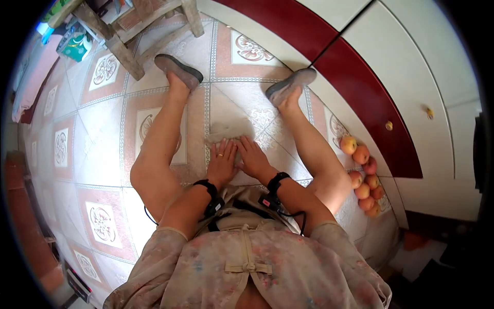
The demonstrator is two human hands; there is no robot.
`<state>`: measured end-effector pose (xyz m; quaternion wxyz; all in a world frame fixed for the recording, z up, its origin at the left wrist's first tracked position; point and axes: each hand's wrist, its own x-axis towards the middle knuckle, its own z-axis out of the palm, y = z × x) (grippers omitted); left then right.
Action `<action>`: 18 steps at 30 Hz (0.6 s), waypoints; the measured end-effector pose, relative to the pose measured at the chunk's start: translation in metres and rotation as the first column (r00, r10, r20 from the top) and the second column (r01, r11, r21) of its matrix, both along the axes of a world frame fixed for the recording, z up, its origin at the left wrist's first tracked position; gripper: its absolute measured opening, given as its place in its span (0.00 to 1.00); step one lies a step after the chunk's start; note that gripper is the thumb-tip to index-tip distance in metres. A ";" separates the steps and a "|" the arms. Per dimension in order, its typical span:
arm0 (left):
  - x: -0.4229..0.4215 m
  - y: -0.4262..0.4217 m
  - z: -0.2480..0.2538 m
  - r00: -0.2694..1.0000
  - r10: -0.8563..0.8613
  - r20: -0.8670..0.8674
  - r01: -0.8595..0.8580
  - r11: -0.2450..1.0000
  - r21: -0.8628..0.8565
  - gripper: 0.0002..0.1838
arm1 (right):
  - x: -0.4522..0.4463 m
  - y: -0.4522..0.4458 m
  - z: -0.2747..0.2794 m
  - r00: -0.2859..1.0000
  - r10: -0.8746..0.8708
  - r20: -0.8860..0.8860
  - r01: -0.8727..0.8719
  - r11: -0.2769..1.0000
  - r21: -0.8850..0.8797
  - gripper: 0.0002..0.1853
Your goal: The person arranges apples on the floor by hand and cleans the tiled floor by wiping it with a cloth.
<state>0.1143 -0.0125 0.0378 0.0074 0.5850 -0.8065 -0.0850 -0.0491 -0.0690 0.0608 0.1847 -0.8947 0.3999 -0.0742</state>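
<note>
Tiled floor (95,147) is stretching across the frame, with a cabinet (406,67) filling the upper right and a wooden stool (122,55) standing at the upper left. Near the middle of the frame, a cloth (229,134) is lying on the floor between two spread legs (160,139). Left hand (222,164) and right hand (256,160) are resting side by side at its near edge, fingers reaching forward onto it. Neither grip is closing around anything; the fingers are lying extended, seemingly so that both hands are sharing the weight on the cloth. Whether any fold is being pinched beneath the palms, I cannot tell. The legs are angling outward, probably giving the arms room to reach down between them, and the shoes (177,70) are sitting well beyond the fingertips. At the right of the frame, apples (362,191) are lying in a loose cluster between the right knee (334,180) and the cabinet, perhaps so that they are not rolling about. Dark bands (210,190) are circling both wrists, likely holding their small boxes in place.
</note>
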 end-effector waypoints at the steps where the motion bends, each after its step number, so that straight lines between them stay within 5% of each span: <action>1: 0.002 -0.002 -0.001 1.000 -0.009 -0.002 0.009 1.000 -0.007 0.44 | 0.001 -0.002 -0.005 1.000 -0.008 -0.001 0.008 1.000 0.013 0.41; 4: 0.007 -0.022 -0.008 0.990 -0.031 -0.138 0.033 0.999 0.010 0.48 | 0.002 -0.022 -0.024 0.997 0.013 -0.080 -0.015 1.000 -0.028 0.42; 12: 0.026 -0.146 -0.021 0.997 0.074 -0.009 -0.074 0.996 -0.058 0.47 | 0.044 -0.167 -0.043 0.995 0.041 -0.092 -0.053 0.990 -0.132 0.37; 18: 0.025 -0.146 -0.021 0.993 0.104 0.064 -0.106 0.994 0.033 0.47 | 0.055 -0.171 -0.041 0.998 0.027 -0.058 -0.031 0.997 -0.075 0.39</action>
